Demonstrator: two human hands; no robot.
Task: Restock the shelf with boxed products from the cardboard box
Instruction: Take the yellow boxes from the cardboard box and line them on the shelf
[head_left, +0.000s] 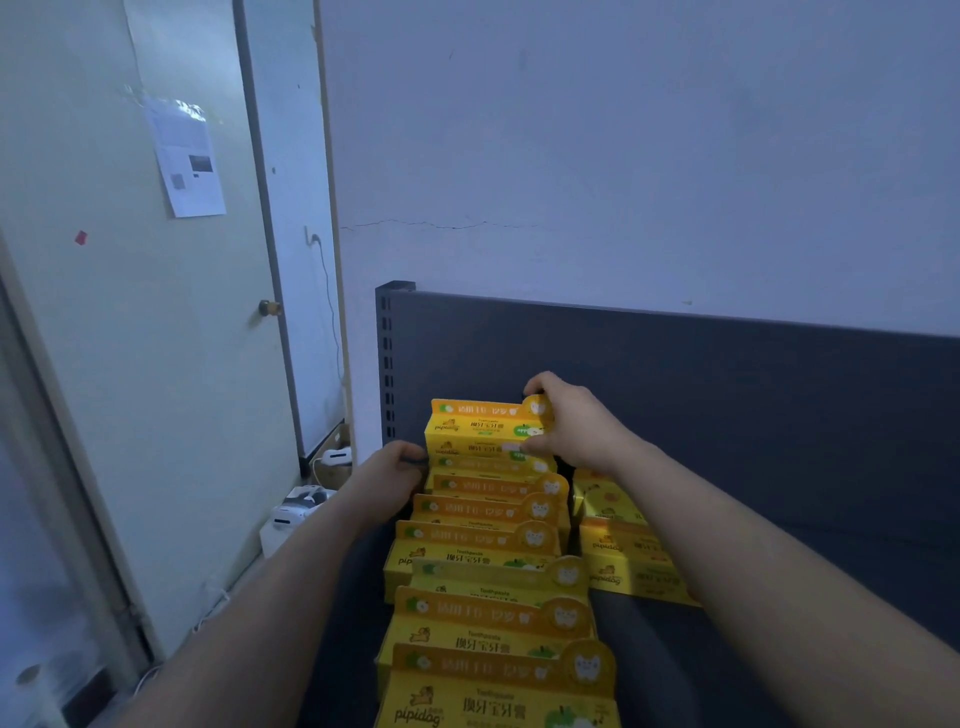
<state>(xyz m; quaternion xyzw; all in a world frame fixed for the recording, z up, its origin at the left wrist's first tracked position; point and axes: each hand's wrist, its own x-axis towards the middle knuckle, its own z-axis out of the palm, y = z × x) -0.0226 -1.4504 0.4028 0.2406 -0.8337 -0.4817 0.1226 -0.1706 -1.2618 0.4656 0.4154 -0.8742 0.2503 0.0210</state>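
Grey-blue wall (623, 130) fills most of your view, a hairline crack running across it. Below it stands the dark metal shelf (753, 405); its back panel is cut off at the right edge, and your forearms hide much of its deck. At the left, the pale door (104, 364) runs out of frame.

On the shelf, a row of yellow toothpaste boxes (493, 613) runs from the back panel toward you, the nearest one cropped by the bottom edge. A second row (618, 545) sits just beside it on the right, partly covered by your right forearm.

Your right hand (571, 423) pinches the right end of the rearmost box (478, 428), fingers over its top and thumb on its face. Your left hand (389, 480) is curled at that box's left end. Its fingertips are hidden, so I cannot tell whether it grips or only touches.

A sheet of paper (189, 161) is taped to the door, its print unreadable. White devices (306, 506) on the floor are too blurred to identify.
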